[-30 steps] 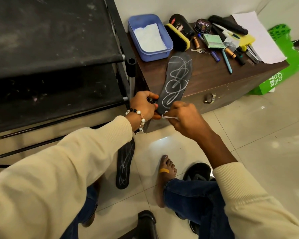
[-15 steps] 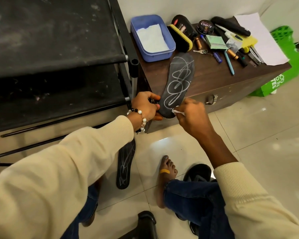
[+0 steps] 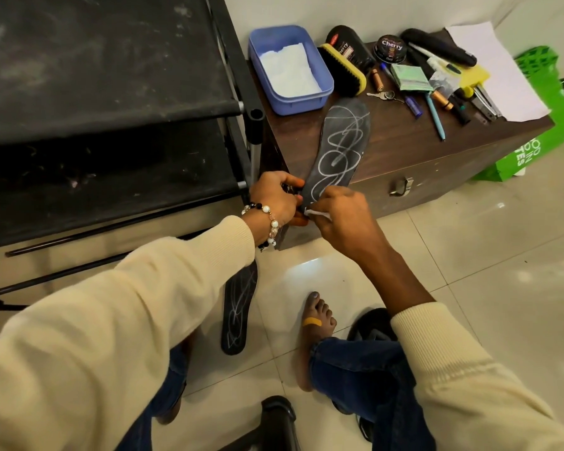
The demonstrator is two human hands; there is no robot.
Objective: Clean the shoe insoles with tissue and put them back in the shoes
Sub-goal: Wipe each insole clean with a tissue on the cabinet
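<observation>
Ctr frame: left hand (image 3: 275, 198) gripping insole (image 3: 337, 149) heel on desk (image 3: 404, 148); right hand (image 3: 339, 216) fingers pinching tissue (image 3: 316, 214) against it.

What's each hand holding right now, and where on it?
Left hand grips the heel end of the insole on the cabinet. Right hand pinches a tissue against that heel.

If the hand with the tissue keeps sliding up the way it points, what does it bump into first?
Probably nothing at first: the right hand would run along the black chalk-scribbled insole. Beyond its toe stands the blue plastic tub, though depth is unclear.
</observation>
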